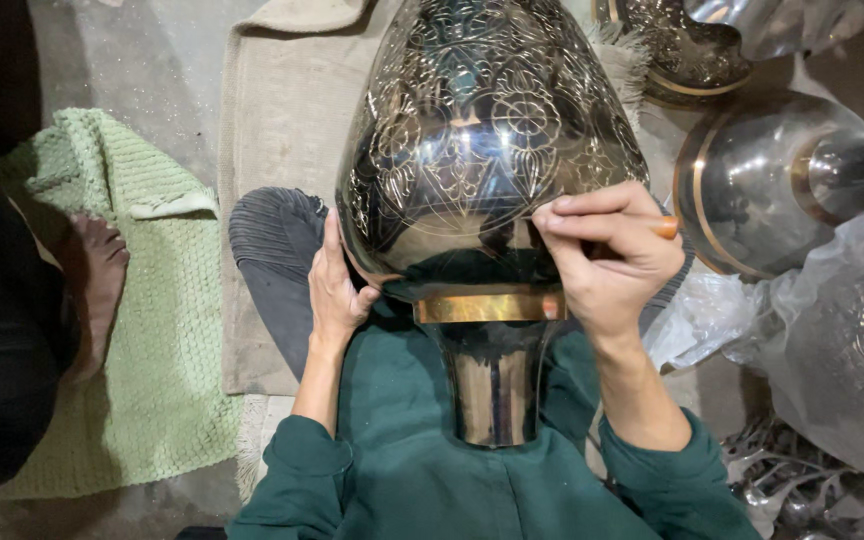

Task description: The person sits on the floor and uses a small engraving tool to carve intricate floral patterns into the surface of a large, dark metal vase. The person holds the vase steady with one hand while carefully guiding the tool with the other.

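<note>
I am sitting on a grey concrete floor, with a beige mat under me and a green knitted rug at the left of the frame. A big engraved metal vase fills the centre, lying across my lap with its wide belly toward the top of the frame and its narrow neck pointing down at my green sweater. A brass band rings it where belly meets neck.

My left hand lies flat and open against the vase's lower left side, fingers pointing up, steadying it. My right hand is curled, thumb and fingers pinched around a thin tool with an orange end that sticks out to the right; its working tip is hidden behind my fingers, so I cannot tell where it meets the metal. Both sleeves are pushed back from the wrists.

At the upper right stand more polished metal vessels, cut off by the frame, and crumpled clear plastic wrap covers another piece at the right edge. At far left another person's bare foot rests on the green rug; the rest of them is dark and hard to make out.
</note>
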